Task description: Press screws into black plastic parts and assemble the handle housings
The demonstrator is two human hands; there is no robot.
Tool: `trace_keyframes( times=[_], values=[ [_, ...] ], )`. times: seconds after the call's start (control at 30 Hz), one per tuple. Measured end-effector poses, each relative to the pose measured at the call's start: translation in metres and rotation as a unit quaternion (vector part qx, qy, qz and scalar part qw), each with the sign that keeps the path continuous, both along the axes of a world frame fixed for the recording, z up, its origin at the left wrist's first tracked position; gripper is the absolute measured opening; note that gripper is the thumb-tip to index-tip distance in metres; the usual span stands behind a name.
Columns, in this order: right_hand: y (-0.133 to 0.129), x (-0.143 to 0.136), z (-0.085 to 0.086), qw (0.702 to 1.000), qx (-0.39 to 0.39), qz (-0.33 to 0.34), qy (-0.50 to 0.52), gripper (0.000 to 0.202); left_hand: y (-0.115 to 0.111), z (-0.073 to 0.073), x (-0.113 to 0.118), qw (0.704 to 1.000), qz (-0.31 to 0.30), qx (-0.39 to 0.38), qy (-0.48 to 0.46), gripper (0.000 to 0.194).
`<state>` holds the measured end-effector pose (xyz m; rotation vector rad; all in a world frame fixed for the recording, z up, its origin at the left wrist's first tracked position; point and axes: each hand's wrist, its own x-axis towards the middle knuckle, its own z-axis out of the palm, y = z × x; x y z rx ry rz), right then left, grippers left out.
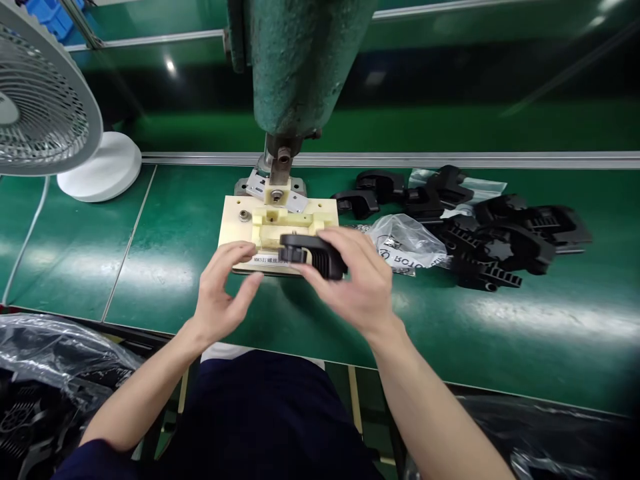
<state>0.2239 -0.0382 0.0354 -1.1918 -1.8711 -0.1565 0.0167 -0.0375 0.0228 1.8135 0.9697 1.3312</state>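
A black plastic part (325, 257) is held in the right hand (357, 277), gripped between the thumb and the fingers, just in front of the cream fixture (233, 223) — the landmark here. Nothing is held by the left hand (225, 287); its thumb and fingers are parted in a wide curve, near the fixture's front left corner. The fixture is set on the green workbench (430, 333), with the green press (300, 73) positioned above and behind it. A clear plastic bag (405, 240) is seen just to the right of the fixture, and farther right and behind the bag a loose pile of black parts (500, 240) is spread. Well to the left of the fixture, a white fan (45, 100) is stood on its round base (105, 170). Below the bench's left front edge, more black pieces (35, 420) are partly covered by plastic film (60, 347).
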Motion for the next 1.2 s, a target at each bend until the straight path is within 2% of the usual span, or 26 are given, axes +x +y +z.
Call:
trace_keyframes(
  times=[0.1, 0.2, 0.3, 0.43, 0.57, 0.63, 0.7, 0.77, 0.83, 0.9, 0.97, 1.03, 1.1, 1.2],
  values=[
    [0.040, 0.000, -0.010, 0.998, 0.005, 0.006, -0.060, 0.035, 0.016, -0.004, -0.006, 0.998, 0.046, 0.019, 0.033, 0.029],
    [0.055, -0.004, -0.022, 0.993, -0.031, 0.017, -0.115, 0.038, 0.017, -0.012, -0.010, 0.996, 0.063, 0.029, 0.057, 0.027],
    [0.049, -0.008, -0.025, 0.984, -0.071, -0.006, -0.165, 0.043, 0.012, -0.020, -0.011, 0.992, 0.083, 0.046, 0.083, 0.027],
    [0.034, -0.015, -0.013, 0.962, -0.146, -0.053, -0.226, 0.052, 0.006, -0.028, -0.008, 0.982, 0.110, 0.090, 0.121, 0.029],
    [0.031, -0.019, -0.007, 0.952, -0.201, -0.039, -0.228, 0.063, 0.001, -0.039, -0.007, 0.970, 0.126, 0.152, 0.143, 0.039],
    [0.028, -0.012, -0.009, 0.959, -0.185, -0.027, -0.214, 0.063, -0.001, -0.047, -0.010, 0.959, 0.138, 0.192, 0.156, 0.046],
    [0.022, 0.004, -0.011, 0.976, -0.133, -0.044, -0.168, 0.054, -0.002, -0.056, -0.014, 0.947, 0.146, 0.230, 0.170, 0.054],
    [0.014, 0.027, -0.011, 0.982, -0.090, -0.139, -0.086, 0.044, -0.003, -0.063, -0.018, 0.941, 0.146, 0.249, 0.178, 0.061],
    [0.010, 0.052, -0.008, 0.950, -0.136, -0.281, -0.030, 0.038, -0.003, -0.068, -0.020, 0.941, 0.147, 0.249, 0.177, 0.064],
    [0.011, 0.074, -0.004, 0.895, -0.256, -0.363, -0.032, 0.030, -0.002, -0.069, -0.020, 0.940, 0.151, 0.248, 0.179, 0.066],
    [0.019, 0.090, -0.003, 0.852, -0.375, -0.362, -0.050, 0.020, -0.001, -0.068, -0.019, 0.939, 0.156, 0.249, 0.182, 0.066],
    [0.029, 0.100, -0.005, 0.830, -0.445, -0.332, -0.059, 0.013, -0.001, -0.067, -0.018, 0.938, 0.157, 0.249, 0.185, 0.065],
    [0.038, 0.106, -0.010, 0.817, -0.481, -0.310, -0.070, 0.012, -0.001, -0.067, -0.017, 0.937, 0.158, 0.250, 0.188, 0.062],
    [0.044, 0.113, -0.022, 0.822, -0.470, -0.312, -0.080, 0.011, -0.001, -0.068, -0.017, 0.935, 0.160, 0.251, 0.192, 0.061]
  ],
)
